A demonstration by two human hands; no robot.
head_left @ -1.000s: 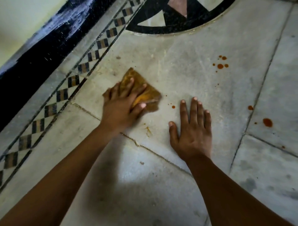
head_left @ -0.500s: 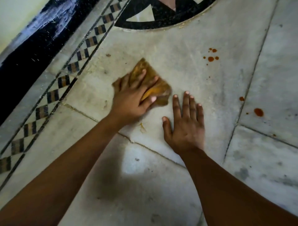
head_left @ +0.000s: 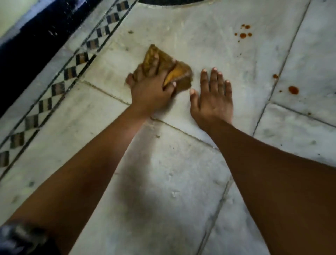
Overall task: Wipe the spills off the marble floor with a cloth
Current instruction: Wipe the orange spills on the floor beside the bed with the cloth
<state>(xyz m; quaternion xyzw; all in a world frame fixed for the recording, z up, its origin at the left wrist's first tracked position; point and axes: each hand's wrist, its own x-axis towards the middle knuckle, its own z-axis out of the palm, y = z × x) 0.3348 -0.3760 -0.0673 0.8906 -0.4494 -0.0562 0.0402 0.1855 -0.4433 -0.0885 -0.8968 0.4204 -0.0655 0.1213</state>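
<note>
Red spills [head_left: 293, 90] beyond flat right hand [head_left: 212, 99]

Our left hand [head_left: 151, 91] covers much of the cloth [head_left: 181, 71]. The top edge cuts the dark floor inlay [head_left: 172, 1]; our sleeve [head_left: 20, 240] is blurred at the corner.

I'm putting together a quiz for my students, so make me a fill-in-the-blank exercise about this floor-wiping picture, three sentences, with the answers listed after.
1. The left hand presses the cloth onto the marble floor, while the right hand holds ____.
2. The red spills lie to the ____ of the right hand, apart from the cloth.
3. The checkered border runs to the ____ of the cloth.
Missing words: nothing; right; left.
</note>
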